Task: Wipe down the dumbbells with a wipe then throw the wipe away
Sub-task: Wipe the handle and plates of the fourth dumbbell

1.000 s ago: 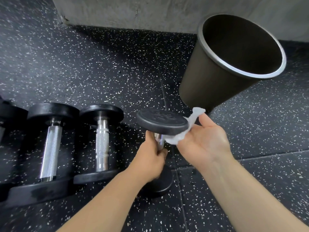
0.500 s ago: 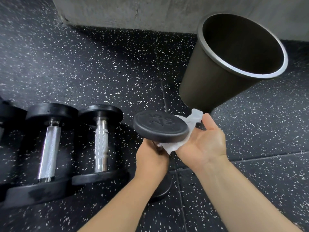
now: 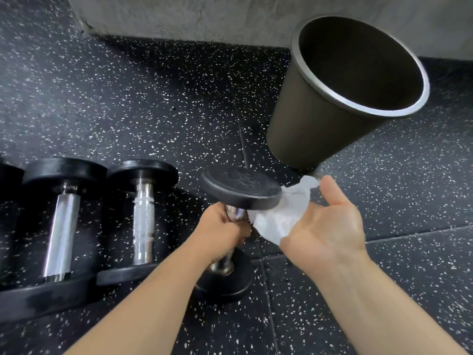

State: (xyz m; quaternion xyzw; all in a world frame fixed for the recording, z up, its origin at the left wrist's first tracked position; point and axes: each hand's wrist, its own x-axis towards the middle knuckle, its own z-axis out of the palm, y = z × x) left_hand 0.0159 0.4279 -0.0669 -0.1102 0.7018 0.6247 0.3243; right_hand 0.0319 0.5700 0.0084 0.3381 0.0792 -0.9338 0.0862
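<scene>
On the speckled floor point(image 3: 128, 111) below a grey wall point(image 3: 179, 16), a dumbbell point(image 3: 240, 187) is standing nearly on end, tilting a little. Its lower head is sitting down by the floor, though I cannot tell whether it is touching. The left hand point(image 3: 220, 229) is clenching round the chrome handle just under the upper head. The right hand point(image 3: 325, 226) is lying spread, palm up and thumb straight. It is cradling a crumpled white wipe point(image 3: 284, 213) and pressing it against the right edge of the upper head. Just beyond the wipe, a dark bin point(image 3: 307, 119) with a silver rim is standing on the floor, its mouth gaping. To the left, a second dumbbell point(image 3: 143, 216) and a third dumbbell point(image 3: 61, 226) are lying side by side, apart from the hands.
</scene>
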